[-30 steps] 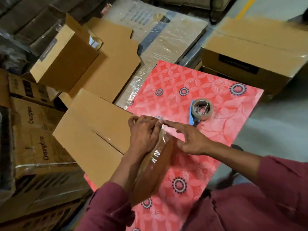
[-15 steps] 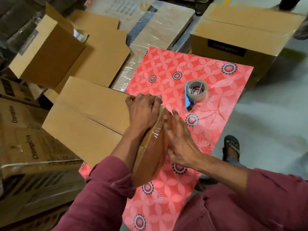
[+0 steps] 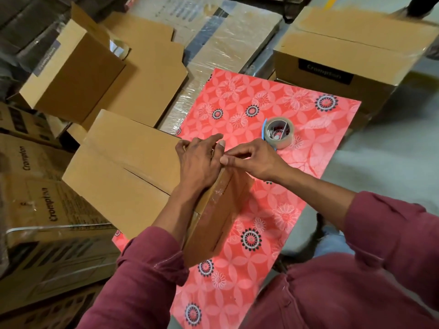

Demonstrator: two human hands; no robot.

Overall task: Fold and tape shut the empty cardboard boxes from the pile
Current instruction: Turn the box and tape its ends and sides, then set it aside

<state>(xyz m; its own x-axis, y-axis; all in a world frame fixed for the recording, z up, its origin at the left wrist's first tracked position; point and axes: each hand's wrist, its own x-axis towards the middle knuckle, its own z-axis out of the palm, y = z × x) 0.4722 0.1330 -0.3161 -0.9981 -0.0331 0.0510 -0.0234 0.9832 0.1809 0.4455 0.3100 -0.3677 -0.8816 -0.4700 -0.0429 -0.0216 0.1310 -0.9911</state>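
Head view: box at centre left of frame, lying partly on red table, taped end turned toward lower centre. Left hand spread flat on box top by taped edge, fingers straight, gripping nothing. Right hand pinching tape end at box corner. Tape roll just beyond, upper right of hands. Risks, judged: tape wrinkling or sticking to fingers on uneven pull; seam gaping if left-hand pressure slackens; box sliding off table edge.

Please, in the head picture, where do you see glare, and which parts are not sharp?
Head view: glare shines on the tape strip along the box edge and on the plastic-wrapped stack; corners are soft and bent by the wide lens; both hands stay fairly sharp.
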